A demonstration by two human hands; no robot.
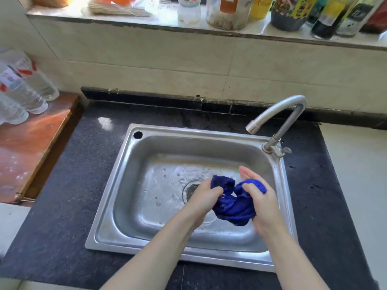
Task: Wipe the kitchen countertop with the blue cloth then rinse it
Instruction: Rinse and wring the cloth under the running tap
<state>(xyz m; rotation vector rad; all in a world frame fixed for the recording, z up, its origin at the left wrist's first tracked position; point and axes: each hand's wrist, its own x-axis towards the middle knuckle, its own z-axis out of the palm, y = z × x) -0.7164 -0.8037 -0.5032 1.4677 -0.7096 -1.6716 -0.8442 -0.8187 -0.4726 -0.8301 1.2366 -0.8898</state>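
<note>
Both hands met over the steel sink (129,185), working a bunched blue cloth (234,206) between them above the basin, just right of the drain (189,190). The left hand (204,200) was clenched around the cloth's left end, fingers curled over a dark fold. The right hand (261,203) grasped the other end, thumb pressed on top of the fabric while the fingers (246,173) reached out behind it, fairly straight. The cloth hung crumpled in a loose wad between the two palms, its lower edge dangling over the basin floor, not plainly touching it.

The basin floor was wet, with droplets scattered around the drain. The curved tap (278,116) rose from the sink's back right corner, its spout pointing down over the basin; no stream of water could be made out. Around the sink lay the dark speckled worktop (69,195). At the left stood clear plastic bottles (23,91) on a reddish board (27,147), and jars and bottles lined the sill (146,21) above the tiled wall
</note>
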